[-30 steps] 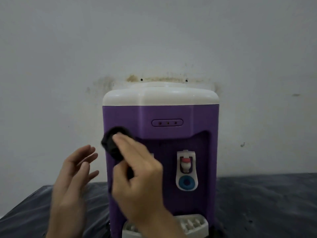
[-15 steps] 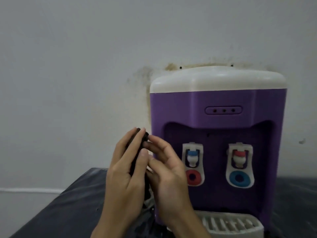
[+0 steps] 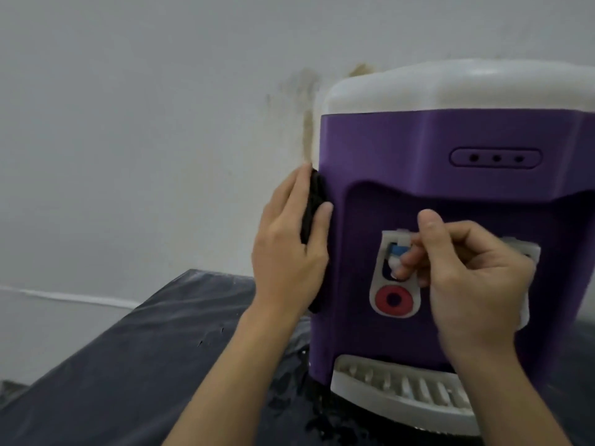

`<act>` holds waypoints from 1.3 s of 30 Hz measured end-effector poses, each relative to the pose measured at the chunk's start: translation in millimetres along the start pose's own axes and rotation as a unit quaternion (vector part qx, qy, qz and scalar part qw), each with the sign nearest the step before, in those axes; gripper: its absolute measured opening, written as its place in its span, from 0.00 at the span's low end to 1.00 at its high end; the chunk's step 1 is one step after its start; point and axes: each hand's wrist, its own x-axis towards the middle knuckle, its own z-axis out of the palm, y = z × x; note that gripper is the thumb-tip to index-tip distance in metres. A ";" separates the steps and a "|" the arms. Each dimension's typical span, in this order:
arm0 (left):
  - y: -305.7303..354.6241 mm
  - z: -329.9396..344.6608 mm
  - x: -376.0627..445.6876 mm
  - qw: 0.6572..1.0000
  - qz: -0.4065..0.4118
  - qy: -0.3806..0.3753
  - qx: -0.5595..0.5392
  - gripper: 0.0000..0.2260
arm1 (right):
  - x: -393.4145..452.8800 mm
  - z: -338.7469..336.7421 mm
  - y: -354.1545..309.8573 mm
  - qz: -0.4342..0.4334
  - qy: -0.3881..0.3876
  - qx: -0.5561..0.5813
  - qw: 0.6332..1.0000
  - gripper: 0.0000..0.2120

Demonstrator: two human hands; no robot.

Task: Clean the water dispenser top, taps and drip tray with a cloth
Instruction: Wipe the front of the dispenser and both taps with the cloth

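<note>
My left hand [image 3: 286, 252] lies flat, fingers straight, pressing the dark cloth [image 3: 314, 217] against the left side of the purple water dispenser [image 3: 402, 149], which stands on the dark-covered surface [image 3: 145, 365]. My right hand [image 3: 467, 284] has its fingers curled at the blue-topped tap [image 3: 397, 252], seemingly pinching it, though my knuckles block the contact. To wipe well, I should keep steadying the body while the cloth goes around the spout and lever, not just the faceplate. The second tap sits behind my right hand, the white top [image 3: 450, 88] is seen only edge-on, and the drip tray [image 3: 402, 387] is partly cut off.
</note>
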 end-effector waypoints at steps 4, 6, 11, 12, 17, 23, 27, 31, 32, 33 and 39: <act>-10.3 12.8 -26.5 0.997 -0.018 -0.013 0.067 0.23 | -0.6 2.3 7.9 0.013 0.015 0.020 1.000 0.15; -23.2 7.7 -44.1 0.996 -0.039 -0.065 0.056 0.21 | -2.3 4.0 8.2 0.019 0.014 0.031 0.999 0.16; -46.1 -14.9 -59.4 0.982 -0.101 -0.146 -0.063 0.17 | -1.4 2.3 3.0 0.022 0.024 0.033 0.999 0.15; -44.2 -17.0 -52.3 0.983 -0.114 -0.115 -0.088 0.16 | 0.1 1.6 1.7 0.023 0.030 0.038 0.999 0.15; -27.5 -15.6 -12.5 0.981 -0.085 -0.055 -0.163 0.10 | 5.1 -3.4 -0.6 0.033 0.057 0.048 0.997 0.15; -42.9 -3.5 -49.9 0.955 -0.170 -0.078 -0.232 0.09 | 3.7 -2.9 2.8 0.053 0.064 0.070 0.994 0.15; -53.0 -5.6 -73.7 0.945 -0.223 -0.120 -0.208 0.07 | -0.3 1.9 4.9 0.060 0.046 0.065 0.995 0.16; -61.8 -11.5 -67.7 0.907 -0.321 -0.240 -0.129 0.05 | -2.6 5.5 3.2 0.056 0.032 0.053 0.997 0.16; -62.6 -11.7 -65.7 0.889 -0.354 -0.267 -0.112 0.05 | -3.1 5.5 2.7 0.055 0.030 0.051 0.997 0.16; -63.0 -11.5 -64.3 0.872 -0.385 -0.285 -0.097 0.05 | -3.4 5.5 2.4 0.055 0.029 0.049 0.997 0.16; -63.1 -12.7 -61.2 0.815 -0.450 -0.365 -0.003 0.05 | -1.8 3.4 0.3 0.058 0.036 0.051 0.996 0.16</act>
